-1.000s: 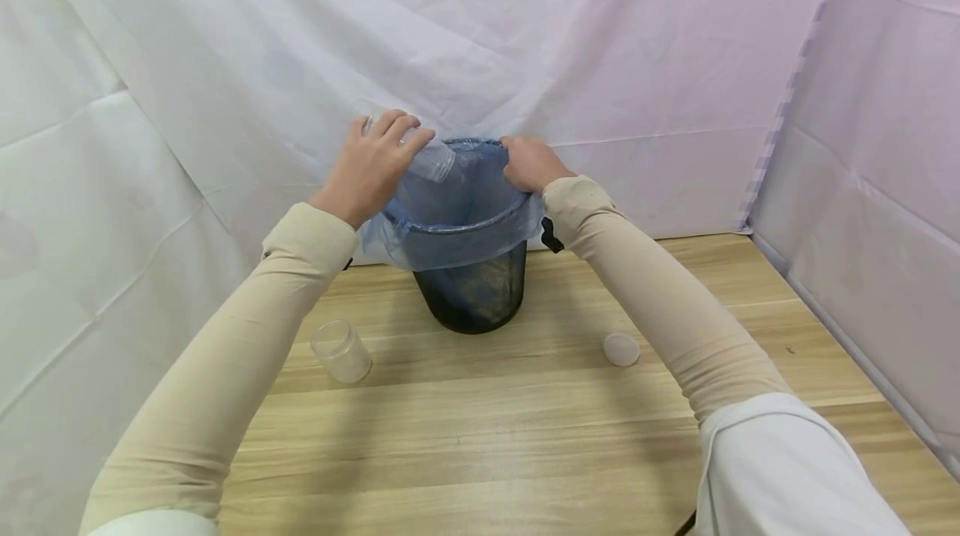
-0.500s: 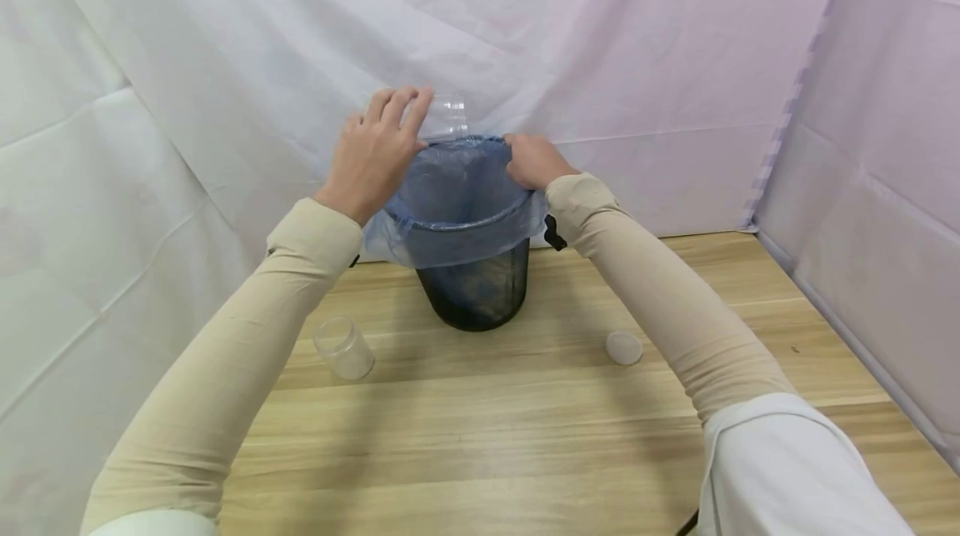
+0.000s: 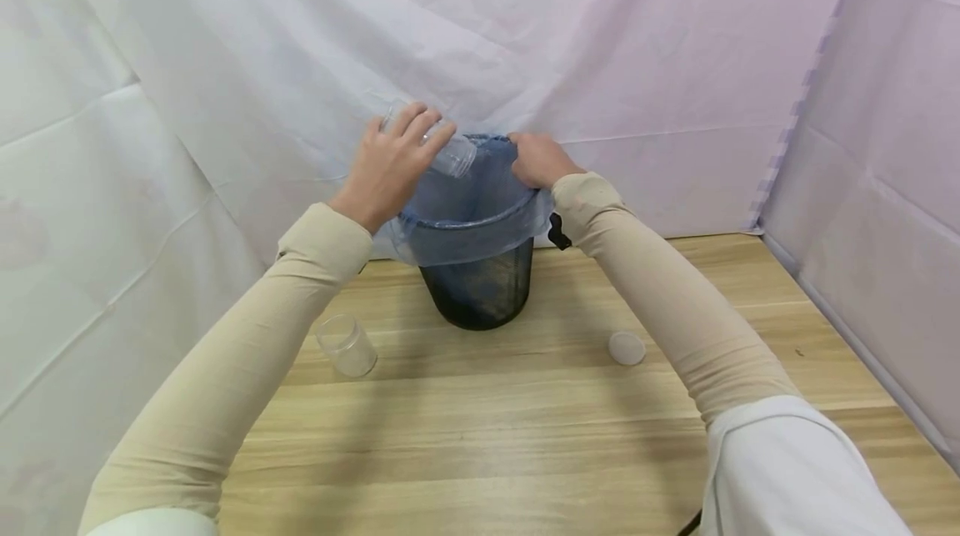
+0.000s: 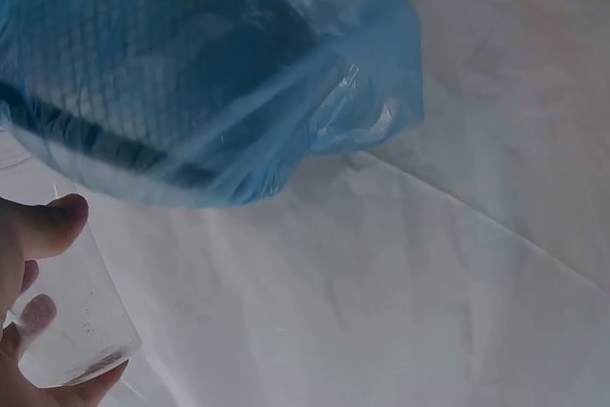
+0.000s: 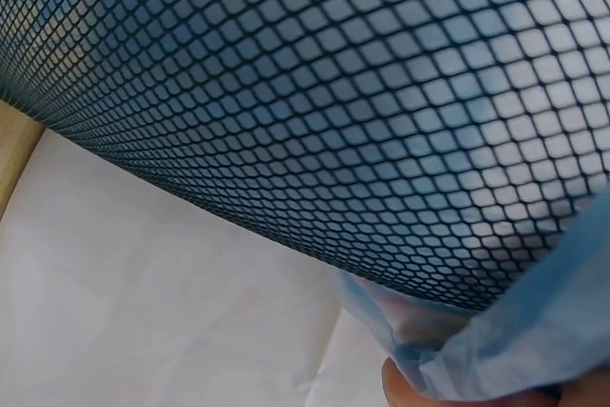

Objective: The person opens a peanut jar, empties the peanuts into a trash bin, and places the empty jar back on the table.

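Observation:
My left hand grips a clear jar, which tilts with its mouth down over the bin's opening. In the left wrist view the thumb and fingers wrap the see-through jar; a little residue shows near its base. A black mesh bin stands upright on the table, lined with a blue plastic bag folded over its rim. My right hand holds the bag and rim at the bin's right side. The right wrist view shows bag film between its fingertips, beside the mesh wall.
A second clear jar stands uncapped on the wooden table, left of the bin. To the right lies a round white lid. White cloth hangs close behind the bin and along both sides.
The jar in my left hand was tilted over the bin, then rose nearly level at the back rim, and is now tipped mouth-down again. My right hand keeps its hold on the rim.

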Available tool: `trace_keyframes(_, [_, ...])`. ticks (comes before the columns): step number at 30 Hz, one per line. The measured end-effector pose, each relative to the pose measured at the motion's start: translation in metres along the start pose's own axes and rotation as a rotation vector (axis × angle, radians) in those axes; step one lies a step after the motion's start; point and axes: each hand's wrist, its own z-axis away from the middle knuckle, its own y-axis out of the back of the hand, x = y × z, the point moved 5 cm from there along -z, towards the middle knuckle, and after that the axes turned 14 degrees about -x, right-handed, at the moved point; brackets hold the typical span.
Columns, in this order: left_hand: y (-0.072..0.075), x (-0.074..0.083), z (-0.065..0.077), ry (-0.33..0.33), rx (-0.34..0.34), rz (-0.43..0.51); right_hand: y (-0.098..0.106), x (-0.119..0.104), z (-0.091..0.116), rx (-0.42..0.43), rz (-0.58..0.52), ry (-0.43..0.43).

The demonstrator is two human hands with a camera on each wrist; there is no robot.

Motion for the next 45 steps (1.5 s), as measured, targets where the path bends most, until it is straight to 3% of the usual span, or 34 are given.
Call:
trace_keyframes(7, [0.016,0.000,-0.008,0.047,0.088,0.075,0.007,0.023,0.014,-0.022,-0.053,0.040])
trace_keyframes(11, [0.031,0.000,-0.007,0.132,0.149,0.106,0.014,0.030,0.026,-0.046,-0.096,0.030])
trace_keyframes(14, [0.042,-0.004,0.001,0.222,0.158,0.137,0.022,0.030,0.038,-0.053,-0.097,0.016])
trace_keyframes(16, [0.047,-0.008,0.011,0.278,0.148,0.188,0.029,0.029,0.049,-0.040,-0.073,0.018])
trace_keyframes(19, [0.051,-0.016,0.032,0.372,0.141,0.341,0.040,0.028,0.069,-0.003,-0.027,0.029])
trace_keyframes(22, [0.053,-0.025,0.060,0.491,0.201,0.537,0.045,0.029,0.094,0.047,-0.006,0.048])
trace_keyframes(25, [0.051,-0.031,0.094,0.609,0.324,0.693,0.041,0.034,0.119,0.106,-0.011,0.085])
trace_keyframes(29, [0.036,-0.029,0.142,0.760,0.455,0.815,0.017,0.045,0.149,0.179,-0.034,0.121])
trace_keyframes(33, [0.008,-0.021,0.186,0.919,0.494,0.936,-0.021,0.060,0.174,0.232,-0.073,0.131])
trace_keyframes(37, [-0.025,-0.012,0.224,1.127,0.420,1.068,-0.065,0.072,0.191,0.259,-0.116,0.158])
trace_keyframes(40, [-0.052,-0.002,0.250,1.263,0.297,1.161,-0.098,0.078,0.198,0.265,-0.137,0.181])
trace_keyframes(45, [-0.091,0.018,0.286,1.361,0.133,1.244,-0.145,0.078,0.208,0.269,-0.179,0.210])
